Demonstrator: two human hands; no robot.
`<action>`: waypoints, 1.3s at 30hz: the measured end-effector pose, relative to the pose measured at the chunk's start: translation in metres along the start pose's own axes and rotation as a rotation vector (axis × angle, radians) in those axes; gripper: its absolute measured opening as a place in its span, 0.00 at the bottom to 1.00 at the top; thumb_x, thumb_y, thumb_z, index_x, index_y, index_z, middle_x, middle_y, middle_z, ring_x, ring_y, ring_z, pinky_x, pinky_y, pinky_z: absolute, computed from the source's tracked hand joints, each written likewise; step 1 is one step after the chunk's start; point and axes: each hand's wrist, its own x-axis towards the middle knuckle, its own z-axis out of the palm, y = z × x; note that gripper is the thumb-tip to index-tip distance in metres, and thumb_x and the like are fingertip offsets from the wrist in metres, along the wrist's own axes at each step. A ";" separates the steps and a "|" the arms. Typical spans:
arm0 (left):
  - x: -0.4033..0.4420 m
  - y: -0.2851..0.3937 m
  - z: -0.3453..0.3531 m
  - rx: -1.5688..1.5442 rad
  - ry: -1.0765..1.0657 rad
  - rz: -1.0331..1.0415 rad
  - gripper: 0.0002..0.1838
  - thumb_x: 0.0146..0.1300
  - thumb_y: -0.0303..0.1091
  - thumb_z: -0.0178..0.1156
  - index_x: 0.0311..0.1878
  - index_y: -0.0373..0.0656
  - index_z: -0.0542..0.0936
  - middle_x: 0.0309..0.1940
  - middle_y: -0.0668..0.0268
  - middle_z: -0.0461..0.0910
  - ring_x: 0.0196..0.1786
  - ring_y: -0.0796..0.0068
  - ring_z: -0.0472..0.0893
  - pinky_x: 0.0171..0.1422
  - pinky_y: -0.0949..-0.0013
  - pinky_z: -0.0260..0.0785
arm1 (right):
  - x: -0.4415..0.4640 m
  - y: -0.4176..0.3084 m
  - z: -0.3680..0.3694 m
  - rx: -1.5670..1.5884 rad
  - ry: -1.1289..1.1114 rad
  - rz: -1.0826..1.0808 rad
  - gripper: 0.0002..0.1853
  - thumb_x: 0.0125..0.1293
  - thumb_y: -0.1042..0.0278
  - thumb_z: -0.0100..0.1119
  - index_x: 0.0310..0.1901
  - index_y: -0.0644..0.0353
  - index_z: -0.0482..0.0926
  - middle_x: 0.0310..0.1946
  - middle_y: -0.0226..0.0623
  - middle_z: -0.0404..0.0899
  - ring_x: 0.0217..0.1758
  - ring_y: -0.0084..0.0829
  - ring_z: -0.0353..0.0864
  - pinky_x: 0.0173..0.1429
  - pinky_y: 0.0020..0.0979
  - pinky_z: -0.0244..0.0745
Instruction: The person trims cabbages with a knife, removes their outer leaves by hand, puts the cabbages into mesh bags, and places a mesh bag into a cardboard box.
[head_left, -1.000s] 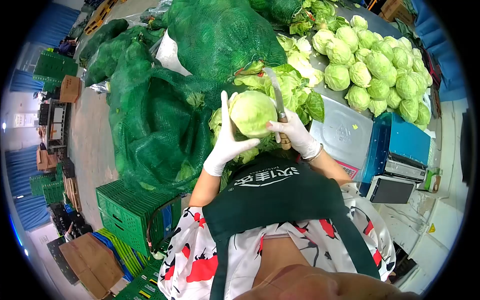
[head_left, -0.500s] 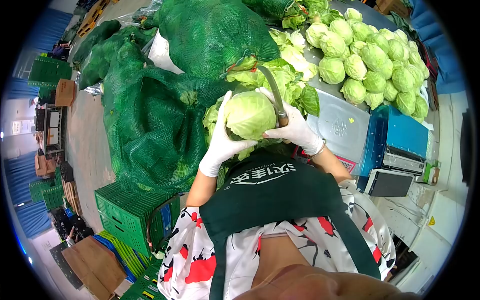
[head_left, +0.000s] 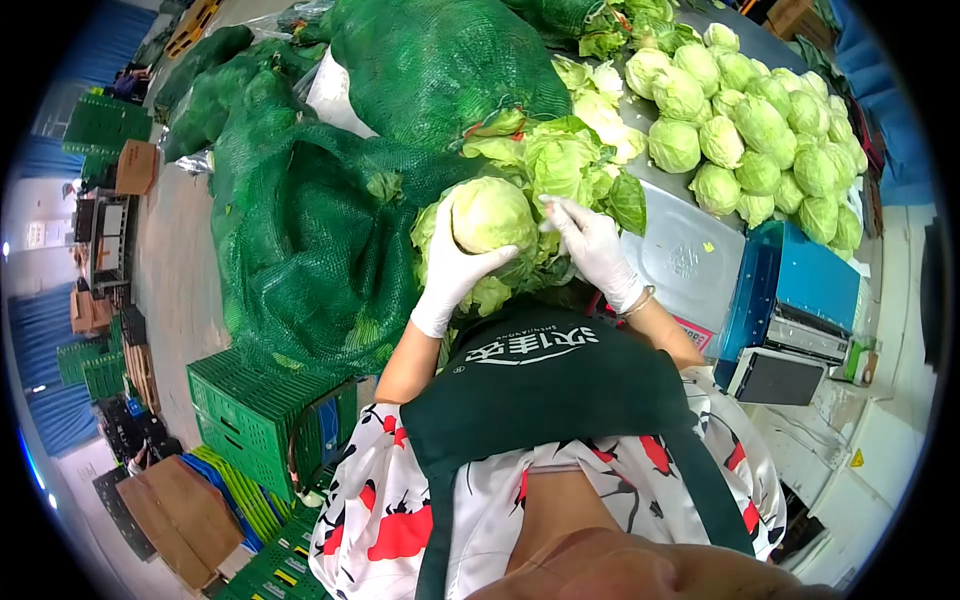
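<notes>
My left hand [head_left: 452,272], in a white glove, grips a pale green cabbage [head_left: 494,216] from the left and below, thumb across its near side. To the cabbage's right, my gloved right hand [head_left: 596,252] is closed with its fingers curled. The curved knife it held half a second ago is hidden or edge-on now; neither blade nor handle shows clearly. Loose outer cabbage leaves [head_left: 562,165] lie beyond and beneath both hands. A green mesh sack [head_left: 310,250] slumps just left of my left hand.
A full mesh sack [head_left: 450,70] stands behind the leaves. Trimmed cabbages [head_left: 760,130] are piled at back right. Nearer are a metal tray [head_left: 680,240] and a blue machine [head_left: 800,280] that looks like a scale. Green crates [head_left: 245,410] are stacked at my left.
My right hand has drawn away from the cabbage, and the curved knife has dropped out of sight. The cabbage has turned and shifted slightly left in my left hand.
</notes>
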 end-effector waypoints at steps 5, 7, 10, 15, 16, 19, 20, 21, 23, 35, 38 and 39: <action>0.003 0.002 -0.010 0.754 0.164 0.109 0.55 0.37 0.50 0.81 0.69 0.37 0.67 0.55 0.53 0.72 0.61 0.53 0.74 0.67 0.56 0.69 | -0.004 -0.009 0.022 -0.284 -0.068 -0.222 0.28 0.76 0.52 0.50 0.72 0.57 0.66 0.19 0.40 0.81 0.23 0.43 0.83 0.31 0.42 0.77; 0.003 0.007 -0.008 0.843 0.171 0.071 0.53 0.37 0.49 0.81 0.68 0.40 0.68 0.54 0.54 0.73 0.59 0.54 0.76 0.64 0.57 0.72 | -0.002 -0.013 0.035 -0.423 -0.057 -0.329 0.31 0.76 0.51 0.49 0.74 0.58 0.63 0.18 0.41 0.79 0.22 0.43 0.83 0.29 0.43 0.76; 0.002 0.013 -0.007 0.924 0.155 -0.001 0.51 0.38 0.50 0.80 0.67 0.41 0.70 0.53 0.55 0.73 0.58 0.54 0.77 0.62 0.56 0.74 | 0.002 -0.021 0.042 -0.623 -0.112 -0.360 0.34 0.76 0.48 0.48 0.75 0.62 0.58 0.19 0.41 0.80 0.21 0.42 0.82 0.28 0.42 0.76; -0.004 0.010 -0.009 0.923 0.087 0.023 0.52 0.38 0.53 0.78 0.67 0.37 0.69 0.53 0.52 0.73 0.56 0.52 0.77 0.60 0.57 0.75 | 0.006 -0.022 0.049 -0.721 -0.102 -0.408 0.33 0.76 0.50 0.48 0.73 0.65 0.62 0.22 0.40 0.81 0.22 0.40 0.83 0.27 0.41 0.77; -0.004 0.009 -0.009 0.934 0.081 0.002 0.53 0.38 0.54 0.79 0.66 0.37 0.69 0.53 0.52 0.73 0.56 0.52 0.77 0.60 0.57 0.75 | 0.006 -0.021 0.050 -0.698 -0.067 -0.428 0.31 0.77 0.51 0.48 0.72 0.64 0.64 0.23 0.39 0.82 0.23 0.40 0.83 0.28 0.41 0.77; -0.005 0.015 -0.010 0.924 0.062 -0.052 0.53 0.37 0.55 0.80 0.66 0.36 0.70 0.53 0.52 0.73 0.56 0.52 0.78 0.60 0.56 0.75 | 0.007 -0.012 0.054 -0.568 0.070 -0.417 0.26 0.77 0.53 0.47 0.69 0.60 0.69 0.24 0.39 0.83 0.25 0.39 0.84 0.29 0.41 0.78; -0.006 0.021 -0.011 0.888 0.063 -0.067 0.53 0.36 0.54 0.81 0.66 0.36 0.70 0.53 0.52 0.73 0.56 0.52 0.78 0.60 0.57 0.74 | 0.011 -0.006 0.052 -0.487 0.128 -0.372 0.25 0.78 0.53 0.47 0.69 0.58 0.71 0.25 0.40 0.83 0.25 0.40 0.85 0.30 0.41 0.78; -0.007 0.025 -0.012 0.852 0.065 -0.084 0.54 0.35 0.53 0.81 0.66 0.36 0.71 0.53 0.52 0.74 0.56 0.53 0.78 0.61 0.57 0.74 | 0.016 -0.007 0.048 -0.403 0.183 -0.326 0.23 0.78 0.54 0.47 0.68 0.55 0.72 0.25 0.40 0.83 0.26 0.40 0.85 0.31 0.41 0.79; -0.009 0.013 -0.020 0.613 0.080 -0.043 0.55 0.34 0.51 0.83 0.67 0.36 0.70 0.55 0.52 0.74 0.59 0.55 0.78 0.64 0.58 0.73 | 0.020 -0.014 0.033 -0.112 0.194 -0.120 0.21 0.80 0.50 0.44 0.63 0.52 0.77 0.24 0.39 0.81 0.23 0.33 0.82 0.32 0.37 0.78; -0.027 -0.022 -0.043 -0.733 -0.085 -0.232 0.51 0.57 0.62 0.67 0.76 0.39 0.61 0.71 0.56 0.69 0.73 0.61 0.69 0.77 0.56 0.59 | 0.042 -0.022 -0.018 0.021 -0.011 0.160 0.47 0.65 0.47 0.68 0.78 0.61 0.55 0.31 0.29 0.84 0.22 0.15 0.77 0.29 0.20 0.75; -0.023 -0.015 -0.029 -0.813 -0.057 -0.265 0.48 0.62 0.66 0.60 0.75 0.40 0.62 0.72 0.58 0.69 0.72 0.61 0.70 0.76 0.54 0.60 | 0.024 -0.043 -0.005 0.220 -0.136 0.075 0.52 0.61 0.52 0.74 0.79 0.58 0.51 0.60 0.47 0.79 0.40 0.22 0.83 0.51 0.27 0.79; -0.024 -0.013 -0.024 -0.796 -0.068 -0.263 0.46 0.64 0.64 0.58 0.75 0.40 0.63 0.72 0.59 0.68 0.72 0.61 0.70 0.76 0.55 0.61 | 0.015 -0.040 0.007 0.316 -0.163 -0.008 0.54 0.59 0.51 0.74 0.79 0.59 0.50 0.59 0.48 0.79 0.41 0.23 0.83 0.51 0.27 0.79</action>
